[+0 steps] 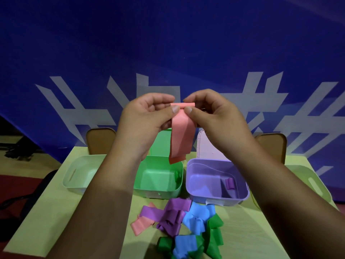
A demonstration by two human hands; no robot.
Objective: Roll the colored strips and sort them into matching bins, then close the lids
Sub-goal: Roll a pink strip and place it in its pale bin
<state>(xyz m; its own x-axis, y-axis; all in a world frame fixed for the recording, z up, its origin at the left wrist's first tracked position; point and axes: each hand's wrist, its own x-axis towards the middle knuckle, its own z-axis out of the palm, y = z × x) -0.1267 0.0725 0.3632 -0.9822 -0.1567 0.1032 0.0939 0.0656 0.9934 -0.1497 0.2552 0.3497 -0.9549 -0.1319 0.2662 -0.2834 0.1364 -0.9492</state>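
A pink strip (182, 135) hangs in the air above the bins, its top end folded over into the start of a roll. My left hand (147, 116) and my right hand (211, 116) both pinch that top end between thumb and fingers. Below stand an open green bin (158, 190) with a green roll (177, 176) inside and an open purple bin (216, 200) with a purple roll (230, 183) inside. A heap of loose strips (186, 227) in pink, purple, blue and green lies at the front of the table.
A pale bin (74, 176) sits at the left and another pale bin (317, 182) at the right, each with a brown lid (99, 140) standing behind it. The yellow-green table (46, 221) ends near both pale bins. A blue banner fills the background.
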